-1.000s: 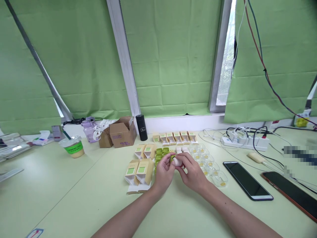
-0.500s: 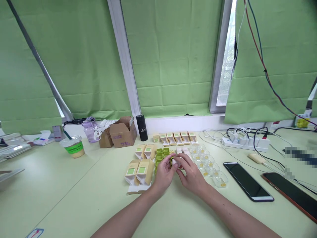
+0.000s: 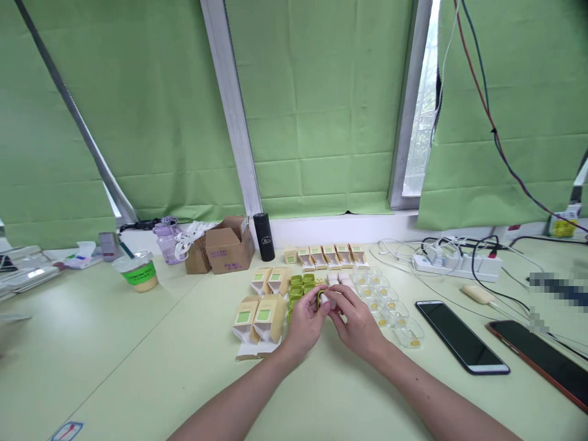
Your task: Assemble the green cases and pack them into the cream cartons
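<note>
My left hand and my right hand meet over the pale green table, fingers pinched together. Between the fingertips sits a small white piece pressed into a small green cap; the left thumb and fingers hold the green part, the right fingers grip the white part. Just beyond the hands lie several green caps and small white pieces. Left of my left hand stand tan little cartons with green labels. Right of my right hand runs a row of clear trays with yellow dots.
A row of small cartons lines the back, by a black cylinder and cardboard boxes. Two phones lie at right, near a power strip with cables. A lidded drink cup stands at left.
The hands have barely moved. The white piece, clearly showing a second ago, now sits deeper against the green cap between the fingertips.
</note>
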Available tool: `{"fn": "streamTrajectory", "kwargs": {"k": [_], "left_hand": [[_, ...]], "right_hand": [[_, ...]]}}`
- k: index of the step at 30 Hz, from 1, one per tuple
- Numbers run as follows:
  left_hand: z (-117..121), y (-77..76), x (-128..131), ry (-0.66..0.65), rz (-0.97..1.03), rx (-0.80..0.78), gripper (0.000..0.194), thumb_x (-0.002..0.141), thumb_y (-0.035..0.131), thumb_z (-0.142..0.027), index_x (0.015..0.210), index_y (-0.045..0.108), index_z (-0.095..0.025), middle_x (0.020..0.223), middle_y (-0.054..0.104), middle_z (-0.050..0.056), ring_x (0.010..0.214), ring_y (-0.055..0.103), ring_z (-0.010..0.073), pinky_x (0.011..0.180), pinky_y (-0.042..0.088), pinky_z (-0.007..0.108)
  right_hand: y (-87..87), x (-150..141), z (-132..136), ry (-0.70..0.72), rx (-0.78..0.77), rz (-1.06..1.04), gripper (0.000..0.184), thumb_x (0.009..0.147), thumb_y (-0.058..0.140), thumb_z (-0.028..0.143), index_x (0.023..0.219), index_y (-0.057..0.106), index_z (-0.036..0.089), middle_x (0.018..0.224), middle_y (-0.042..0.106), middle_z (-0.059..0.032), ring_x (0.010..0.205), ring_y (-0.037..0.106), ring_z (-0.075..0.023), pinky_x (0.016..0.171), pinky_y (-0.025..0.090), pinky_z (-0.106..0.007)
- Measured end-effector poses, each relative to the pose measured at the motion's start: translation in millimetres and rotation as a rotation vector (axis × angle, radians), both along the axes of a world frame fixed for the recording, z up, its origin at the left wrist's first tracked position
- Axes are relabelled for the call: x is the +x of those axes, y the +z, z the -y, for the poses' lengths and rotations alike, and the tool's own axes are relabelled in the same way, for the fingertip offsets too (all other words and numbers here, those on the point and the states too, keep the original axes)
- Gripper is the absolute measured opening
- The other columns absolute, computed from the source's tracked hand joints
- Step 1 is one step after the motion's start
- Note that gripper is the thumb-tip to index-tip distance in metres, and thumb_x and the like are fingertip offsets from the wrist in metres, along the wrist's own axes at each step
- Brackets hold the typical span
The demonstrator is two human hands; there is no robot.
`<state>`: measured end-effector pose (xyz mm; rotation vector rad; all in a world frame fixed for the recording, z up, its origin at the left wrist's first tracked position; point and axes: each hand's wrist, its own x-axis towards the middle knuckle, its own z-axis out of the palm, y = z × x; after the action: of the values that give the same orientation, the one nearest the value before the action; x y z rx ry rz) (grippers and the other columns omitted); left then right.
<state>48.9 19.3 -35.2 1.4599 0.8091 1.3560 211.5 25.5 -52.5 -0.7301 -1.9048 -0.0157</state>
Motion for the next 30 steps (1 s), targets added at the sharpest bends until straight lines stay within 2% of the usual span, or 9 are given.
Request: {"fn": "streamTrajectory", "kwargs": {"k": [10, 13, 15, 17, 21, 25, 30], "left_hand": [[-2, -4.1, 0, 0.008, -0.009, 0.001, 0.059, 0.090, 0.079, -0.049, 0.137, 0.067, -0.015, 0.139, 0.071, 0.017, 0.130, 0.069, 0.0327, 0.106, 0.060, 0.042], [-1, -2.6, -1, 0.008, 0.002, -0.019, 0.061, 0.089, 0.081, -0.048, 0.138, 0.066, -0.016, 0.144, 0.069, 0.017, 0.135, 0.066, 0.0336, 0.109, 0.059, 0.043], [-2, -1.4, -1, 0.006, 0.026, -0.031, 0.064, 0.087, 0.083, -0.048, 0.140, 0.067, -0.016, 0.148, 0.066, 0.017, 0.139, 0.063, 0.0348, 0.111, 0.058, 0.044], [-3, -0.8, -1, -0.010, 0.058, -0.053, 0.069, 0.085, 0.085, -0.048, 0.143, 0.065, -0.016, 0.149, 0.065, 0.018, 0.140, 0.062, 0.0363, 0.112, 0.058, 0.047], [-6, -1.3, -2, -0.038, 0.112, -0.080, 0.077, 0.079, 0.091, -0.045, 0.145, 0.064, -0.016, 0.147, 0.067, 0.019, 0.140, 0.062, 0.0373, 0.113, 0.056, 0.049], [-5, 0.4, -3, -0.056, 0.119, -0.073, 0.079, 0.079, 0.092, -0.045, 0.147, 0.061, -0.017, 0.145, 0.068, 0.019, 0.139, 0.062, 0.0344, 0.115, 0.054, 0.045], [-1, 5.9, -10, -0.083, 0.057, -0.056, 0.083, 0.085, 0.085, -0.050, 0.154, 0.050, -0.019, 0.140, 0.067, 0.021, 0.110, 0.076, 0.0285, 0.094, 0.063, 0.040]], "right_hand": [[1.5, 0, -1, 0.018, -0.006, -0.002, 0.040, 0.101, 0.053, 0.008, 0.137, 0.059, 0.022, 0.123, 0.066, -0.0142, 0.094, 0.074, -0.0230, 0.073, 0.067, -0.036], [1.5, 0, 0, 0.022, -0.019, -0.001, 0.041, 0.101, 0.052, 0.008, 0.139, 0.058, 0.023, 0.127, 0.065, -0.0149, 0.102, 0.074, -0.0250, 0.076, 0.067, -0.037], [2.3, 0, 1, 0.021, -0.033, 0.003, 0.047, 0.100, 0.052, 0.008, 0.144, 0.054, 0.024, 0.134, 0.063, -0.0156, 0.115, 0.070, -0.0282, 0.085, 0.067, -0.040], [3.4, 0, 1, 0.022, -0.070, 0.006, 0.054, 0.099, 0.054, 0.009, 0.151, 0.047, 0.025, 0.138, 0.062, -0.0161, 0.119, 0.069, -0.0297, 0.091, 0.066, -0.044], [4.0, 1, 1, 0.022, -0.162, -0.031, 0.057, 0.098, 0.054, 0.010, 0.152, 0.042, 0.024, 0.128, 0.067, -0.0145, 0.089, 0.071, -0.0235, 0.083, 0.065, -0.043], [5.0, 2, -1, 0.012, -0.206, -0.081, 0.048, 0.098, 0.053, 0.012, 0.144, 0.049, 0.023, 0.112, 0.069, -0.0103, 0.084, 0.068, -0.0221, 0.080, 0.061, -0.039], [10.5, 2, 0, 0.022, -0.337, -0.183, 0.039, 0.096, 0.059, 0.020, 0.135, 0.055, 0.024, 0.092, 0.069, -0.0037, 0.074, 0.064, -0.0201, 0.072, 0.056, -0.035]]}}
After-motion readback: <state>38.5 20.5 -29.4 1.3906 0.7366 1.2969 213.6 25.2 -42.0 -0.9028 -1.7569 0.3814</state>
